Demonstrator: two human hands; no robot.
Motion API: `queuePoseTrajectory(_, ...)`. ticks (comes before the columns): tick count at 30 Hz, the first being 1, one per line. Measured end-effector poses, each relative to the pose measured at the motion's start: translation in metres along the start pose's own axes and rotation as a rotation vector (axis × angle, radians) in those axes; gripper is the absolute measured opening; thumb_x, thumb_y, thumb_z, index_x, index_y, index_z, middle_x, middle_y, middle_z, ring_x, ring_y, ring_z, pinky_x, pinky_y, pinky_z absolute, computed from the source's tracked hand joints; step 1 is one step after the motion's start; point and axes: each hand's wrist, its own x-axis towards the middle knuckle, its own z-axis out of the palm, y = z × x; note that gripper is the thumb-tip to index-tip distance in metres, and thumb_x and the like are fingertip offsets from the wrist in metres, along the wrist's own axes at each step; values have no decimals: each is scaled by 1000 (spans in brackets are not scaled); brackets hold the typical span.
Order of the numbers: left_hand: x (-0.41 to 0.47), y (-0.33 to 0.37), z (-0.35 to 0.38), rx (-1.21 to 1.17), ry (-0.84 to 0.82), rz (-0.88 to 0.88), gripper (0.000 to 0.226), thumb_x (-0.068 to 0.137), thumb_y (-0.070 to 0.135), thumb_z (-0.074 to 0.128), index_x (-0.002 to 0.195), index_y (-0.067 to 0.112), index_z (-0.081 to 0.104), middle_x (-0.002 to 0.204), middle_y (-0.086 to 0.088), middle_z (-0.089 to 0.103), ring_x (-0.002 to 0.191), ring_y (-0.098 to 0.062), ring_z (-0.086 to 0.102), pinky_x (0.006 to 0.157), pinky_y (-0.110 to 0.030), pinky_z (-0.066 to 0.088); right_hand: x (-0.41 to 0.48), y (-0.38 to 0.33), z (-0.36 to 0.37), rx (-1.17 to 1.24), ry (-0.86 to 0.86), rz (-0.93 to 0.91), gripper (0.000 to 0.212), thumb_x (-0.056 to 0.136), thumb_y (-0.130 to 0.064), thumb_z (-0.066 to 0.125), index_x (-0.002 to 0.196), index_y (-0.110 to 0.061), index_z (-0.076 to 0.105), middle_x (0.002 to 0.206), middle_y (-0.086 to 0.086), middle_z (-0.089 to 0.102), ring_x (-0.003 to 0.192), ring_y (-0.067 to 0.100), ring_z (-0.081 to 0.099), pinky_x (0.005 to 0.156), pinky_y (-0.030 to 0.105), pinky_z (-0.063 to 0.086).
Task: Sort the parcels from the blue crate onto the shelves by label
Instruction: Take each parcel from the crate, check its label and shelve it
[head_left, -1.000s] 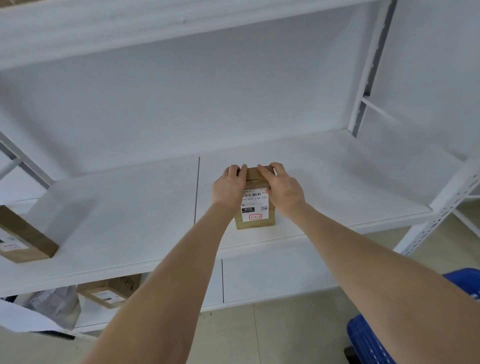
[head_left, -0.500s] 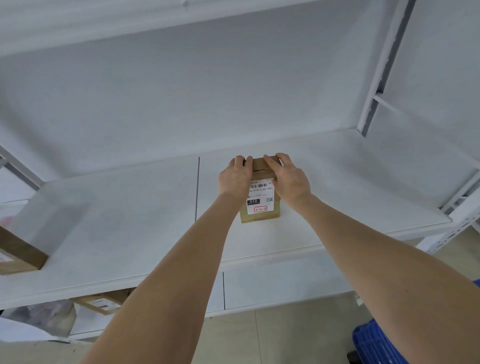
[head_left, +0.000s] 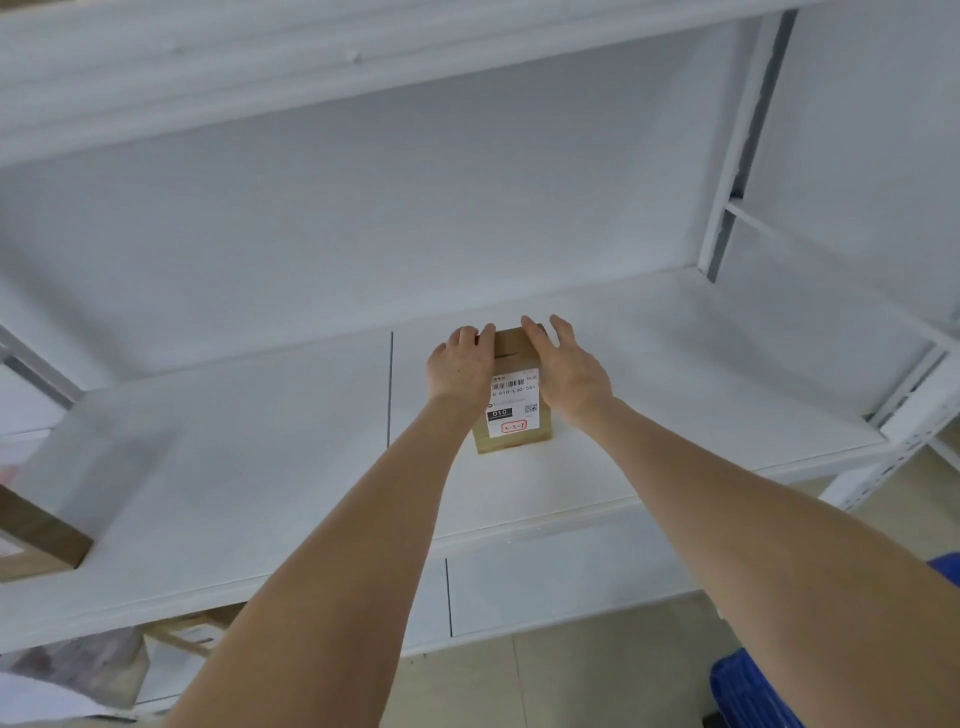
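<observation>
A small brown cardboard parcel (head_left: 511, 415) stands on the white middle shelf (head_left: 234, 467), its white label with a barcode, "010" and a red-boxed code facing me. My left hand (head_left: 460, 366) presses against the parcel's left side with its fingers curled over the top edge. On the other side, my right hand (head_left: 569, 371) lies along the parcel with its fingers straightened and spread over the top. Only a corner of the blue crate (head_left: 748, 691) shows on the floor at the bottom right.
Another brown box (head_left: 36, 540) sits at the shelf's left end. Below it, a box (head_left: 182, 631) and a grey bag (head_left: 67, 665) lie on the lower shelf. A white upright post (head_left: 737, 145) bounds the bay on the right, and a shelf board runs overhead.
Both hands have pushed the parcel further back on the shelf. My right hand's fingers have straightened and spread off the parcel's top.
</observation>
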Motion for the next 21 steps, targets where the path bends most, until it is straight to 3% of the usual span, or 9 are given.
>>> queuePoseTrajectory(4,-7,1,-4,-15,-49,6,84,80,10,66,147,18,17,146,-4,30,137,-19,27,106,-30,33,-16,7,-11,-2,-22,93,84,90,-5,55,153,-29,4,158,6,3,128,30,41,90,39,47)
queuePoseTrajectory(8,-16,11,-12,-24,-58,21,83,81,9,65,148,16,16,151,-7,21,142,-22,19,112,-31,28,-37,15,-23,-32,-17,150,89,87,0,57,153,-27,3,157,6,3,130,27,36,89,35,48)
queuePoseTrajectory(13,-27,54,-22,-84,43,172,66,87,7,54,146,14,25,149,-7,27,137,-23,30,102,-31,36,-69,42,-30,-80,36,213,85,90,-5,57,153,-25,3,158,6,3,135,27,31,94,35,46)
queuePoseTrajectory(21,-68,184,3,-109,-76,502,55,91,10,49,144,15,32,150,-7,25,138,-21,29,101,-33,37,-165,134,-31,-81,29,438,83,91,-9,58,153,-22,5,158,5,2,136,28,27,99,36,42)
